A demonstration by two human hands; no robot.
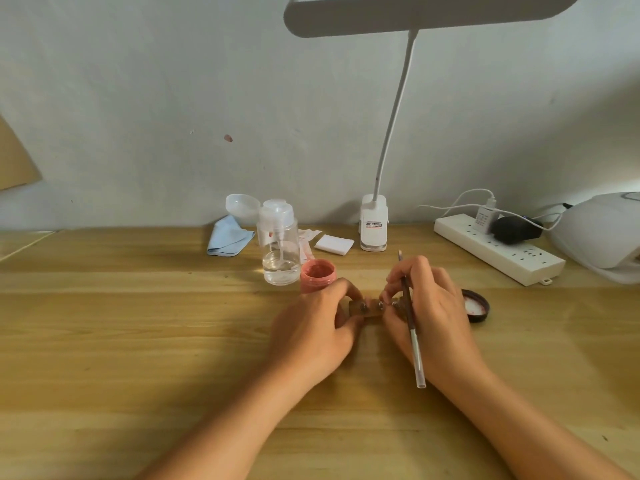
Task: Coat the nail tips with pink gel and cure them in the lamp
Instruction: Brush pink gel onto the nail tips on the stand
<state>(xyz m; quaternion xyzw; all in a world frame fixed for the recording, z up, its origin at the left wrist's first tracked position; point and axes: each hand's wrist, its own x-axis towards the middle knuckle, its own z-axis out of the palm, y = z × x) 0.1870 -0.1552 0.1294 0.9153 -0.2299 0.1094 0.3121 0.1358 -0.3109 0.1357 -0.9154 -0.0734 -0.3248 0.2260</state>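
Head view. Writing: the clip lamp (373,225) base has a red and dark label, too small to read. The plug (484,218) in the power strip (498,252) has fine print, also unreadable.

L hand (311,336) grips the left end of the wooden holder (367,311) mid-table. R hand (434,320) pinches its right end w/ the brush (416,355) held across the fingers.

Open pink gel jar (317,274) sits just behind L hand; black lid (477,306) just right of R hand. Curing lamp (602,233) is at the far right edge. Plain wood of the table (121,341) runs from the hands to the left edge.
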